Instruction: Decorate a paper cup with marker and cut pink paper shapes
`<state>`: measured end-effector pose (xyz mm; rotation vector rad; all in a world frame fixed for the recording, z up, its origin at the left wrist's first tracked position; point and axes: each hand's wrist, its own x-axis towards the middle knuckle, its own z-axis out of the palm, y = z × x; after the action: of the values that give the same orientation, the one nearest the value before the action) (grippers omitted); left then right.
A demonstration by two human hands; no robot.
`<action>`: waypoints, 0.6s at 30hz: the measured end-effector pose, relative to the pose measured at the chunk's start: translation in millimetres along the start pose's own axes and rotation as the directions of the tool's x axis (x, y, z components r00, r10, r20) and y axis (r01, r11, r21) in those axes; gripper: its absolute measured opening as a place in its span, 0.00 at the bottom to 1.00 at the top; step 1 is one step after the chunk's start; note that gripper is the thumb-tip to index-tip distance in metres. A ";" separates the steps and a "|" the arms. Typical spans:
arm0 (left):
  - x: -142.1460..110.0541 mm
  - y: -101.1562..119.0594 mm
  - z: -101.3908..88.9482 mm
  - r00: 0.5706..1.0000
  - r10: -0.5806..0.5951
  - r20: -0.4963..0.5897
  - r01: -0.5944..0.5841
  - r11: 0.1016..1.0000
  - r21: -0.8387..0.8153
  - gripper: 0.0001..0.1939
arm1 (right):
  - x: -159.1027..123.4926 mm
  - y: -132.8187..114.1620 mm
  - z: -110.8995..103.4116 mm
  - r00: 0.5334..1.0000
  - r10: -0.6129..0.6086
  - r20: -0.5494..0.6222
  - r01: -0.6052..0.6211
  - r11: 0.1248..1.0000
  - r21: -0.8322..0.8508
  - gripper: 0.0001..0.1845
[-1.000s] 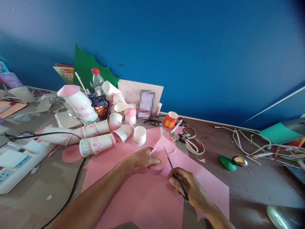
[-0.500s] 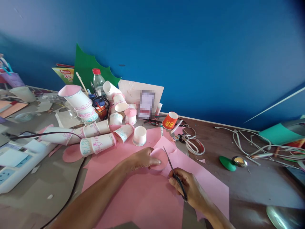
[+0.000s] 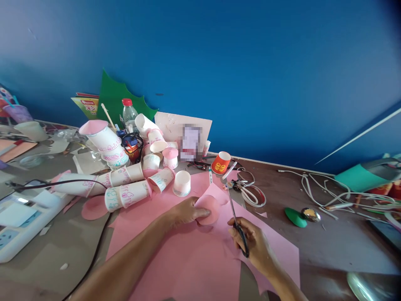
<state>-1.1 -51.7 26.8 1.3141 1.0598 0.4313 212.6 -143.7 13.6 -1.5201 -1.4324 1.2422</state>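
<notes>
My left hand (image 3: pixel 190 212) pinches a round pink paper disc (image 3: pixel 209 210) at its left side, thumb on top. To the right of the disc, my right hand (image 3: pixel 249 238) is closed round the black handles of a pair of scissors (image 3: pixel 233 211). Their blades point away from me and stand a little apart from the disc's edge. Beneath both hands lies a large pink paper sheet (image 3: pixel 188 259) with cut edges. A small white paper cup (image 3: pixel 182 184) stands just beyond my left hand.
Decorated paper cups (image 3: pixel 128 195), some stacked, crowd the left, beside a power strip (image 3: pixel 19 234) and black cord. At the back are a bottle (image 3: pixel 129 113), a red cup (image 3: pixel 221 163) and a marker (image 3: pixel 210 177). White cables (image 3: pixel 313 188) lie at the right.
My right hand has drawn the scissors slightly right, away from the disc. The disc has turned a little in my left hand. The whole view has shifted slightly.
</notes>
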 end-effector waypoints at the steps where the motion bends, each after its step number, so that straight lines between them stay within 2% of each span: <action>1: 0.4 -0.8 0.0 1.000 -0.001 -0.004 0.001 1.000 0.000 0.14 | 1.3 2.8 -0.8 0.999 -0.016 -0.042 0.016 1.000 -0.016 0.18; 3: 1.3 -2.3 0.7 1.000 0.006 -0.008 -0.007 1.000 -0.019 0.16 | 4.4 8.9 -2.5 0.992 -0.043 -0.120 0.033 0.996 -0.078 0.18; 7: 4.5 -8.1 6.6 0.998 0.057 -0.031 -0.063 0.967 -0.246 0.17 | 10.1 18.7 -6.3 0.971 -0.113 -0.209 0.050 0.956 -0.288 0.19; 10: 6.7 -12.3 13.1 0.994 0.109 -0.012 -0.103 0.895 -0.433 0.18 | 11.8 19.5 -8.9 0.956 -0.170 -0.238 0.049 0.895 -0.443 0.18; 12: 6.7 -12.4 16.9 0.980 0.193 0.040 -0.139 0.819 -0.557 0.19 | 11.5 17.1 -10.6 0.950 -0.194 -0.243 0.043 0.855 -0.517 0.19; 15: 6.0 -10.1 19.6 0.973 0.219 0.066 -0.123 0.742 -0.659 0.20 | 10.2 9.7 -13.1 0.953 -0.188 -0.235 0.015 0.810 -0.586 0.23; 18: 7.3 -9.6 18.5 0.983 0.182 0.014 -0.124 0.723 -0.679 0.21 | 11.4 -2.6 -16.0 0.952 -0.138 -0.273 -0.076 0.760 -0.646 0.28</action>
<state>14.8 -58.9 13.4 0.7427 0.6189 0.8007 226.2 -130.2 18.8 -2.0208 -1.7588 0.4330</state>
